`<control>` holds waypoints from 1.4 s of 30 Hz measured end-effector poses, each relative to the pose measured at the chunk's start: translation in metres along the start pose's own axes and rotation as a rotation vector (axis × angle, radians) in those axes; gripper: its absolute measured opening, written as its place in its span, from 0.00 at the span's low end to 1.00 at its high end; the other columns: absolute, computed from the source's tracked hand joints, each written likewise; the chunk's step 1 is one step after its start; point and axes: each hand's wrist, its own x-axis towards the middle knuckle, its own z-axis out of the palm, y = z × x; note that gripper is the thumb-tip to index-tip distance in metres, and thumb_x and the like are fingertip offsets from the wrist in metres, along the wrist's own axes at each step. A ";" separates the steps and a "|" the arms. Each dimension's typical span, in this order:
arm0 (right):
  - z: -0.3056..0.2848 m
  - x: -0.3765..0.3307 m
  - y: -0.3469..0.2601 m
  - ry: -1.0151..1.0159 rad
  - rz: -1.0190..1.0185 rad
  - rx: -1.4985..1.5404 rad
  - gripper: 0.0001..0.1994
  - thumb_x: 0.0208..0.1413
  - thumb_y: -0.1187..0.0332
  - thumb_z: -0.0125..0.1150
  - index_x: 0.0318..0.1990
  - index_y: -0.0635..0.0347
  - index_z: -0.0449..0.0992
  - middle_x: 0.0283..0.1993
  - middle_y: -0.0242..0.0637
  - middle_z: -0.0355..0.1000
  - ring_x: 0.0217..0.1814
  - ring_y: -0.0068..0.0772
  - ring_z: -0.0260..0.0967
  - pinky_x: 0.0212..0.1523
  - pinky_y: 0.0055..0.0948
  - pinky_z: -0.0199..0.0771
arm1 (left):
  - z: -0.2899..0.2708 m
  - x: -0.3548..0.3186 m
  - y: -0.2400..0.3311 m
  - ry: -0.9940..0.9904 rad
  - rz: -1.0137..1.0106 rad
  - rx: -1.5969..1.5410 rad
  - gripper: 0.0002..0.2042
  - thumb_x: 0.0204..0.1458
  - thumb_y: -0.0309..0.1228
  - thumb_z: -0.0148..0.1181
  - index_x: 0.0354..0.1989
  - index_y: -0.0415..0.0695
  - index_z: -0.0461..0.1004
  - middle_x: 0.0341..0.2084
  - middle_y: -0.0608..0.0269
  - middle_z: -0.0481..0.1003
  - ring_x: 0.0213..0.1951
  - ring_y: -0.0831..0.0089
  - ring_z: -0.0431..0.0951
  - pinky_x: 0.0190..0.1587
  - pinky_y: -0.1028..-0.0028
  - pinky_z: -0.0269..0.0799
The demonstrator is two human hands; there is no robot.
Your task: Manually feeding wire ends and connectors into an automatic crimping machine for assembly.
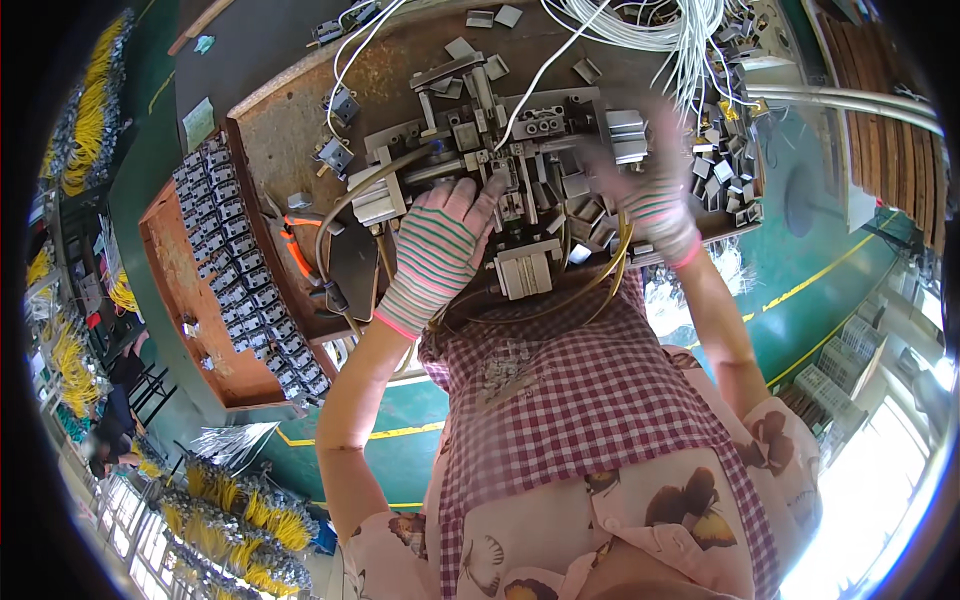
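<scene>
My left hand [440, 248], in a striped knit glove, rests at the middle of a metal clamping fixture [525, 262]. Its fingers are bent together with the tips against the fixture's centre; whatever they grip there is hidden. One white wire [545, 70] runs down to the fixture just beyond those fingertips. My right hand [655, 195], gloved alike, is over the fixture's right side near a heap of small metal housings [725, 165]. Motion smears its fingers, so I cannot make out their pose or anything in them.
A bundle of white wires [650, 30] lies at the far side. On the left are orange-handled pliers [297, 250] and a brown tray [175, 270] with rows of metal housings. Brown hoses [335, 215] loop around the fixture. Wired housings [338, 155] lie at the bench's upper left.
</scene>
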 end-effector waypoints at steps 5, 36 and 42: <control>-0.070 -0.054 0.121 0.054 0.301 -0.762 0.21 0.49 0.61 0.70 0.49 0.58 0.73 0.37 0.39 0.74 0.41 0.34 0.69 0.47 0.35 0.67 | 0.002 0.000 0.000 0.063 0.062 0.042 0.26 0.45 0.27 0.62 0.57 0.48 0.70 0.41 0.56 0.70 0.44 0.55 0.71 0.46 0.60 0.69; -0.028 -0.024 0.057 0.010 0.692 -0.638 0.22 0.46 0.50 0.68 0.38 0.57 0.73 0.33 0.42 0.79 0.33 0.48 0.77 0.37 0.40 0.75 | -0.122 -0.026 -0.112 0.486 -0.331 -0.123 0.13 0.58 0.25 0.55 0.51 0.40 0.75 0.50 0.58 0.75 0.53 0.68 0.73 0.59 0.71 0.64; -0.036 -0.022 0.071 -0.055 0.771 -0.695 0.23 0.48 0.55 0.67 0.45 0.61 0.68 0.35 0.47 0.78 0.36 0.47 0.77 0.36 0.41 0.75 | -0.115 -0.066 -0.094 0.584 -0.457 -0.410 0.12 0.60 0.24 0.52 0.50 0.34 0.74 0.51 0.57 0.75 0.53 0.69 0.72 0.60 0.71 0.63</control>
